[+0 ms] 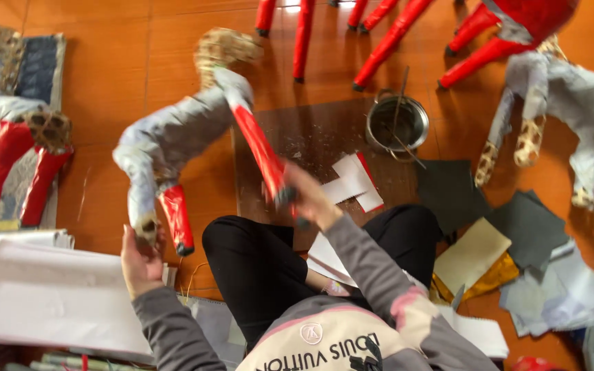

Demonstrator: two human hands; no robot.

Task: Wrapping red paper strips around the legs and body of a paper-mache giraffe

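I sit on the orange tiled floor (pixel 104 82) and hold up a grey paper-covered animal frame with a woven bamboo head (pixel 173 134), its body at about ten o'clock from my lap. My left hand (pixel 140 264) has its grip closed around the foot of one grey hind leg, at about eight o'clock. Just beside that leg hangs a second hind leg already wrapped in glossy red paper (pixel 175 220). My right hand (pixel 307 199) is blurred, but its grip is pressed around the lower end of the long red-wrapped front leg (pixel 259 148), which slants up toward the bamboo head at twelve o'clock.

Under that leg lies a dark brown board (pixel 324 130) dusted with scraps, with white and red paper slips (pixel 355 182) on it. At one o'clock a small metal pot with sticks in it (pixel 397 124) stands at the board's corner. At three o'clock lie loose grey, tan and yellow paper sheets (pixel 517 240). Beyond them stands another grey paper animal (pixel 572 96). A stack of white paper (pixel 42 288) lies at nine o'clock.
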